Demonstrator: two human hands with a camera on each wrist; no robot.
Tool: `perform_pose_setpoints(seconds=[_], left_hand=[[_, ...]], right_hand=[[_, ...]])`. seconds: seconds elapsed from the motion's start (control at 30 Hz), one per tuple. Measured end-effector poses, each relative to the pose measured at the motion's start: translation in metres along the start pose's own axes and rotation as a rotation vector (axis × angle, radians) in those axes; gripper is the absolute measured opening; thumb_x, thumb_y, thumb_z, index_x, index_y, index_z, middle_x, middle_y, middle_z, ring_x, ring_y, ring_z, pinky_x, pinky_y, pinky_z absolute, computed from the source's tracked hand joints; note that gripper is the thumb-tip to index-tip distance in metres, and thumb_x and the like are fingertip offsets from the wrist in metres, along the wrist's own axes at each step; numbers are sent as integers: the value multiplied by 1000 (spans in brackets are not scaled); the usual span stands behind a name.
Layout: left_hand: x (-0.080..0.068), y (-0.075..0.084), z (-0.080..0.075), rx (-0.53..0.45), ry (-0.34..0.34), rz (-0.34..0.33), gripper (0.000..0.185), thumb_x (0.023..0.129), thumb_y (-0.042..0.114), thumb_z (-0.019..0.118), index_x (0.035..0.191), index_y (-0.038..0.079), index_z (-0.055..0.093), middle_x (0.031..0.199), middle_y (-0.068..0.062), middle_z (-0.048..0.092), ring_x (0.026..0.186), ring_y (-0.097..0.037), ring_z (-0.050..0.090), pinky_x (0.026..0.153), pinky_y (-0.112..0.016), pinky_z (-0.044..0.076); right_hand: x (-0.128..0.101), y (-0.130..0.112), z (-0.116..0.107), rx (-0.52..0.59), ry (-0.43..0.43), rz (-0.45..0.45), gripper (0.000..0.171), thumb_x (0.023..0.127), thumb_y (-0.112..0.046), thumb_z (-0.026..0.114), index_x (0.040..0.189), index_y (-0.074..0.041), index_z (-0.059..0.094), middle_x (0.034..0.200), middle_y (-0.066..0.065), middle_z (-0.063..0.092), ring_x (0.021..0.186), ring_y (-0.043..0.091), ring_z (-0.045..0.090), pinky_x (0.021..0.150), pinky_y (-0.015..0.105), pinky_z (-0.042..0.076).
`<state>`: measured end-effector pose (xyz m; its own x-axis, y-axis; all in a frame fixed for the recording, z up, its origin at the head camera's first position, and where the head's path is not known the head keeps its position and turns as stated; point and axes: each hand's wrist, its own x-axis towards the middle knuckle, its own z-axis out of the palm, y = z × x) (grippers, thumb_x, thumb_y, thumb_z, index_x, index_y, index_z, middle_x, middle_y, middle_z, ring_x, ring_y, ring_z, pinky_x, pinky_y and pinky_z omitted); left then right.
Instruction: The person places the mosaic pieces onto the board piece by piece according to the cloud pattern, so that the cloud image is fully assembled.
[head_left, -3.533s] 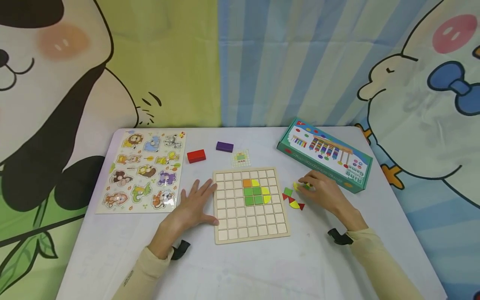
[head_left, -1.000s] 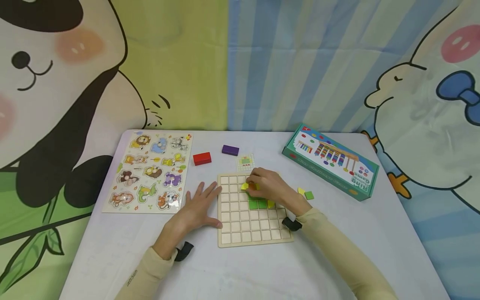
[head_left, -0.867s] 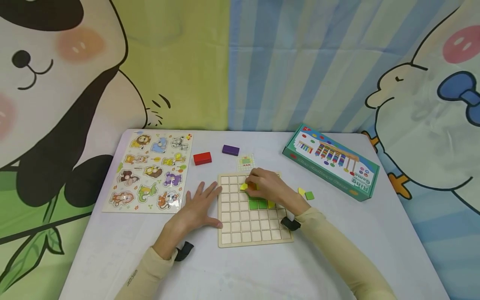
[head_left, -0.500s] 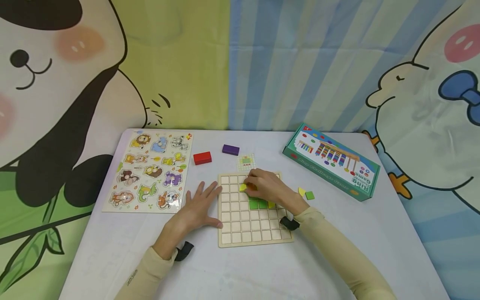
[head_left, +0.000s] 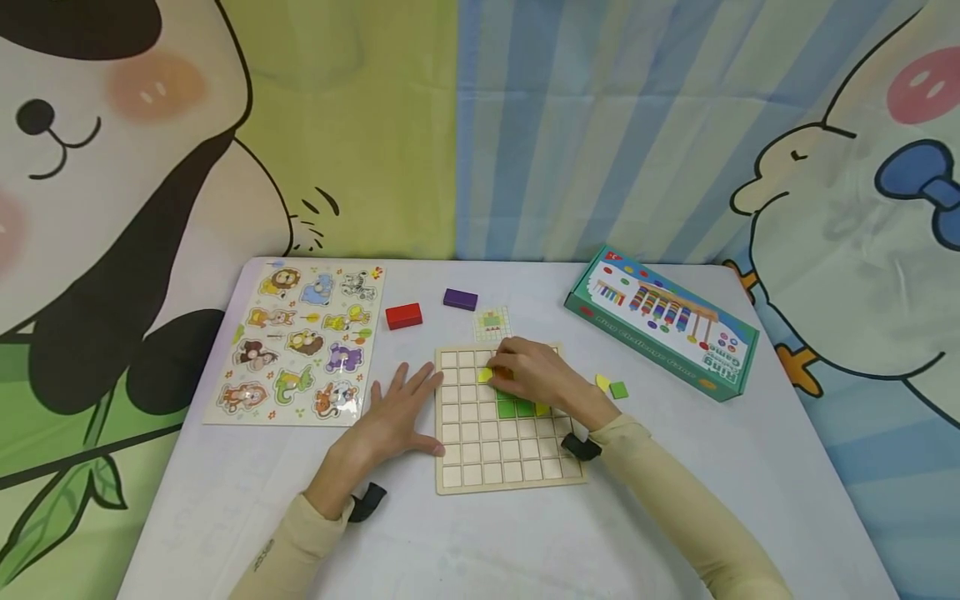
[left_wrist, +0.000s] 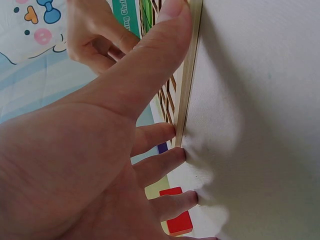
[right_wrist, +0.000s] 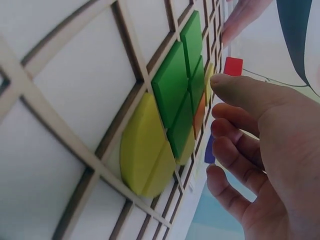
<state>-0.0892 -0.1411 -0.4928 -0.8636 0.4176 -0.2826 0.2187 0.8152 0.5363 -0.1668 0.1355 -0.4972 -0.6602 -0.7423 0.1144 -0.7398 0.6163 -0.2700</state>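
Observation:
A wooden grid board (head_left: 510, 475) lies on the white table, with green square tiles (head_left: 507, 408), an orange tile (right_wrist: 200, 117) and yellow quarter-circle tiles (right_wrist: 145, 150) set in its cells. My right hand (head_left: 536, 375) is over the board's upper middle. Its thumb and curled fingers pinch a yellow tile (head_left: 485, 375) that lies in a cell left of the orange one; the hand partly covers both. My left hand (head_left: 390, 421), fingers spread, rests on the table at the board's left edge, thumb and a fingertip touching the edge.
A yellow tile (head_left: 602, 382) and a green tile (head_left: 618, 390) lie right of the board. Behind it are a small pattern card (head_left: 492, 323), a purple block (head_left: 461, 299) and a red block (head_left: 404, 316). An animal puzzle (head_left: 300, 342) stands left, a green box (head_left: 663, 321) right.
From the loose tiles at the right, my right hand has carried a yellow tile onto the board. Over the last second that tile has settled flatter in its cell. The left hand stays put.

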Motion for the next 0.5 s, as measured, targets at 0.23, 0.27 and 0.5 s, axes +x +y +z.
perform_pose_setpoints(seconds=[0.23,0.27,0.5], left_hand=[[0,1,1,-5,-8,-12,116,68,42,92,161,12,29,171,-11,16,156,-47,3,114,-81,4],[0,1,1,-5,-9,-13,116,68,42,92,161,12,29,171,-11,16,156,-47,3,114,-80,3],[1,0,0,-12,-22,-20,116,69,41,92,161,13,27,171,-11,15,156,-46,1,115,-80,1]], right_hand=[[-15,10,-11,31,56,45,23,92,-28,76,109,-11,79,102,0,69,87,11,64,73,28,57],[-19,13,-13,40,58,62,24,92,-27,76,109,-11,79,103,1,69,88,12,64,73,29,57],[-54,38,-30,83,55,210,25,93,-22,75,114,-10,77,107,3,67,90,16,64,74,31,56]])
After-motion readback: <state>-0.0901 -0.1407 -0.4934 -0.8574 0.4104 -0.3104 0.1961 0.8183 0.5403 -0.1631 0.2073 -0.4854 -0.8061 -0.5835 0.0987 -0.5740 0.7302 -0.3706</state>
